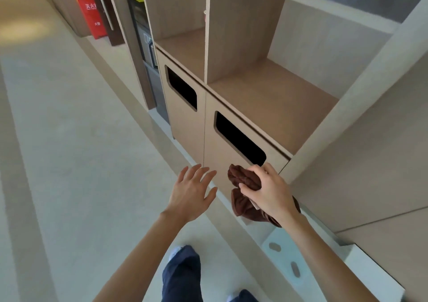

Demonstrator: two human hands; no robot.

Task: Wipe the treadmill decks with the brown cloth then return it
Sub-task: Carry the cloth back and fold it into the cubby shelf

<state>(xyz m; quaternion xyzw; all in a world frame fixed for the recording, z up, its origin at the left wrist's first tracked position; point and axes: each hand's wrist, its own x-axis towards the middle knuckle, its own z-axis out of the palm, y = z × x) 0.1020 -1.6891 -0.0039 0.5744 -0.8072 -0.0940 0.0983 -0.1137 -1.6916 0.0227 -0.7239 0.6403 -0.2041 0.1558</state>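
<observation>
Head view: right hand (269, 191) grips brown cloth (242, 178); red box (89, 14) reads 灭火.

1. A pale grey-beige smooth floor (69, 139) fills the left half of the frame, with a warm patch of light (20, 29) at upper left.
2. A light-brown wooden cabinet (185, 125) stands at centre, with two dark rounded slot openings (181, 88) in its doors and open shelf compartments (273, 107) above.
3. A red box with white characters (89, 12) stands at upper left.
4. A plain beige wall panel (370, 163) covers the right.
</observation>
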